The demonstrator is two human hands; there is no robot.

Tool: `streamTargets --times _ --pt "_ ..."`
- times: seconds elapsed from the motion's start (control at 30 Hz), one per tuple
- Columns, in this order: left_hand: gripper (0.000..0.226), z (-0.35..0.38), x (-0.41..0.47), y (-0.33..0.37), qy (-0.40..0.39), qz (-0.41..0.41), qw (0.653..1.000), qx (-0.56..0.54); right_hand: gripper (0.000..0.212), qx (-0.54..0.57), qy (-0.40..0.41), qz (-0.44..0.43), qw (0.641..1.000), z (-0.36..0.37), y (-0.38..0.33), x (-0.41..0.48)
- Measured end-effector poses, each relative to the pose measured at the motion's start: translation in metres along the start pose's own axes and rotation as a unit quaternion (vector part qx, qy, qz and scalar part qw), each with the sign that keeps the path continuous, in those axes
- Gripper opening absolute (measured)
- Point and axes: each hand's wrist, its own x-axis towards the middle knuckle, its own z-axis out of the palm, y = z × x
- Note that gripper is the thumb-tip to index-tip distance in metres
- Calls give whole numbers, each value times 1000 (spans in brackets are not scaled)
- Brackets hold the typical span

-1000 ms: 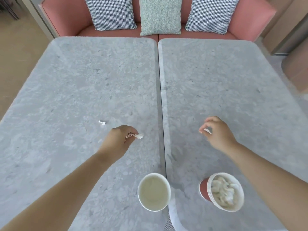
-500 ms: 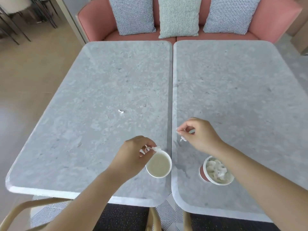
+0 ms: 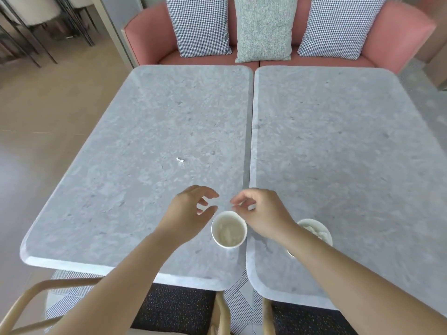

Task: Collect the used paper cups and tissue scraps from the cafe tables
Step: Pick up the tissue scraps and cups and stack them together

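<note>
Left table point(image 3: 145, 189): the grey stone-look top in front of you. It butts against its twin along a narrow seam running 12 to 6 o'clock.
Right table point(image 3: 338, 165): the same finish, at 3 o'clock of the left table.
Sofa point(image 3: 399, 39): pink, past the far table edges at 12 o'clock.
Cushions: the left cushion point(image 3: 199, 25) and right cushion point(image 3: 338, 25) are checked. The middle cushion point(image 3: 264, 27) is a pale speckled green. All three lean on the sofa back.
Chair point(image 3: 72, 280): a light wooden frame, at 7 o'clock under the near edge of the left table.
Left hand point(image 3: 193, 211): your fingers are spread apart and loosely bent, gripping nothing. It sits at 10 o'clock of the white cup.
Right hand point(image 3: 263, 213): your fingers are curled, with thumb and forefinger tips drawn close over the white cup's far rim at 1 o'clock. The view is too soft to tell whether they pinch anything.
White cup point(image 3: 229, 229): upright on the left table, near its right edge and front.
Second cup point(image 3: 314, 230): on the right table at 3 o'clock of the white cup. It holds tissue scraps and is partly hidden by your right wrist.
Tissue scrap point(image 3: 180, 160): a small white bit lying alone on the left table, at 11 o'clock of the white cup and well apart from both hands.
</note>
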Motion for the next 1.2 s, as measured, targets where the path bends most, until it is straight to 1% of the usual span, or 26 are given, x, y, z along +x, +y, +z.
streamTargets --times 0.07,0.1,0.17,0.23,0.37,0.43,0.5,0.57,0.63,0.77,0.87,0.97,1.07,1.13,1.2 --pt "20 -1 18 -16 -15 -16 999 39 11 -52 -3 -33 998 0 6 17" --pt "20 -1 29 -26 -27 -22 997 69 13 -101 -17 -52 993 0 10 28" --pt "20 -4 53 -44 -48 -29 990 133 20 -226 -71 -84 968 3 21 52" --pt "20 -8 77 -60 -51 -42 983 170 29 -299 -129 -85 942 9 31 72" --pt "26 -11 115 -90 -57 -70 970 225 51 -351 -193 -43 915 27 50 100" --pt "31 -12 128 -104 -54 -73 960 263 62 -365 -207 -26 907 33 60 107" --pt "37 -12 138 -119 -35 -79 955 284 64 -364 -203 -28 908 37 67 110" --pt "40 -11 145 -131 -10 -94 958 272 63 -363 -190 -41 911 38 72 109" --pt "34 -8 152 -139 4 -107 964 244 63 -357 -183 -48 915 39 76 106" --pt "23 0 159 -144 31 -107 978 175 66 -349 -179 -50 918 37 77 106" --pt "24 7 150 -139 30 -104 980 168 66 -350 -184 -45 918 36 76 106" --pt "21 17 129 -119 0 -97 986 137 64 -348 -186 -39 918 37 74 102" --pt "14 24 96 -82 -11 -56 996 62 62 -347 -198 -19 917 38 69 94" --pt "17 22 72 -53 -13 -6 1000 13 60 -353 -205 -8 913 36 65 88" --pt "20 16 49 -28 -29 39 999 -19 51 -361 -211 2 908 28 60 80"
